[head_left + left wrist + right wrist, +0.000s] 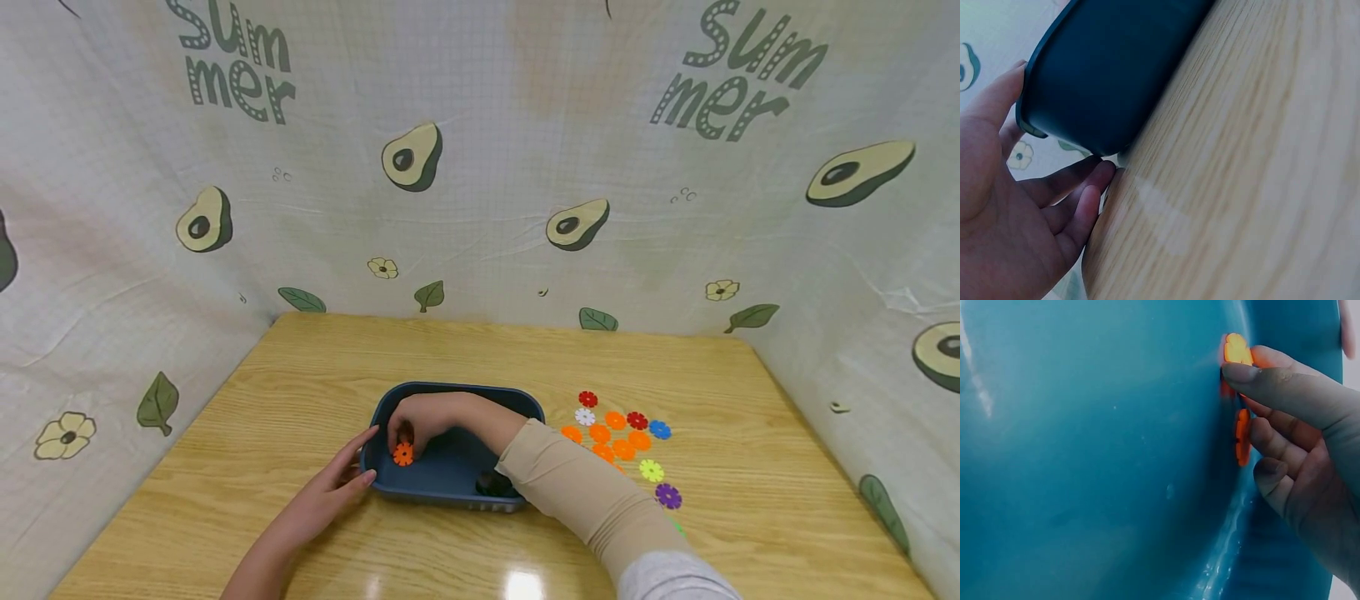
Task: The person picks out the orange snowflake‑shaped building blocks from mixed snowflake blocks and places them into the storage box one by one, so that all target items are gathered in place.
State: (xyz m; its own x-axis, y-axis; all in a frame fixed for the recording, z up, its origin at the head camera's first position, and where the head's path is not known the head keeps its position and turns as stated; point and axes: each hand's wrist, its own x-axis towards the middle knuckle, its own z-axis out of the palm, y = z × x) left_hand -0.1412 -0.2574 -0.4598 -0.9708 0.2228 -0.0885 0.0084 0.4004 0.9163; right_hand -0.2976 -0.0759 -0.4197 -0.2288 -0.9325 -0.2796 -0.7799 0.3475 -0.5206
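Observation:
A dark blue plastic bin (450,477) stands on the table. My left hand (333,487) is spread at its left end, a fingertip and the thumb touching the rim. In the left wrist view the other fingers (1088,206) lie low by the bin's underside. My right hand (427,417) reaches inside at the left end. It pinches an orange flower-shaped disc (1238,350) between thumb and index finger. Another orange disc (1242,437) stands on edge against its other fingers, close to the bin wall.
Right of the bin lie several flower-shaped discs: orange (624,450), red (588,399), white (585,417), blue (660,430), yellow-green (652,471) and purple (668,497). A dark object (493,483) shows below the right wrist. Printed cloth (480,208) hangs behind the wooden table (300,400).

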